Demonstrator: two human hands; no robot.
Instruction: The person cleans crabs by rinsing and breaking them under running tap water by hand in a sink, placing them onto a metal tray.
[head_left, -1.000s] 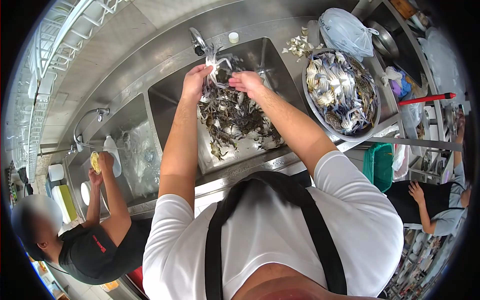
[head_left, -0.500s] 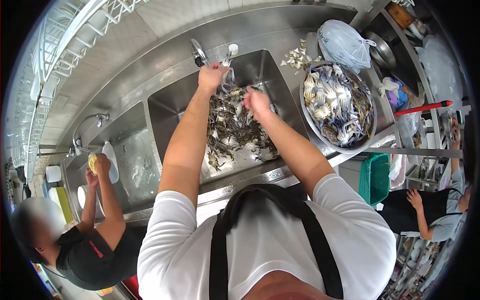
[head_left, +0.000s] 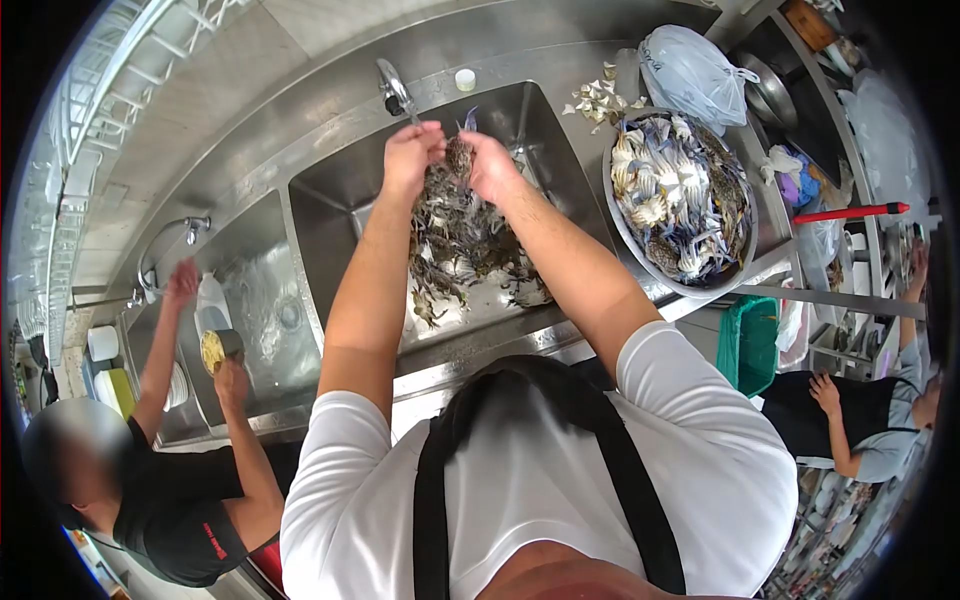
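My right hand point(head_left: 491, 166) is closed on a crab point(head_left: 460, 157) with a dark speckled shell, a blue claw sticking up above it. Under the tap point(head_left: 394, 86), my left hand point(head_left: 412, 157) is beside that crab, fingers loosely bent and apart; contact with the shell is hard to make out. Below both hands, a heap of crabs point(head_left: 462, 255) lies in the deep steel sink point(head_left: 335, 215). To the right, a big round metal bowl point(head_left: 615, 218) is piled with crabs, many belly up.
Shell pieces point(head_left: 600, 100) and a tied plastic bag point(head_left: 690, 78) lie behind the bowl. A green-lined bin point(head_left: 748, 345) stands at right. On the left, a co-worker holds a small pot point(head_left: 219, 347) over the neighbouring sink point(head_left: 270, 300). Another person stands far right.
The crab has gone from my left hand to my right hand, which moved up and left. My left hand shifted slightly left and down. The co-worker's hands have moved apart.
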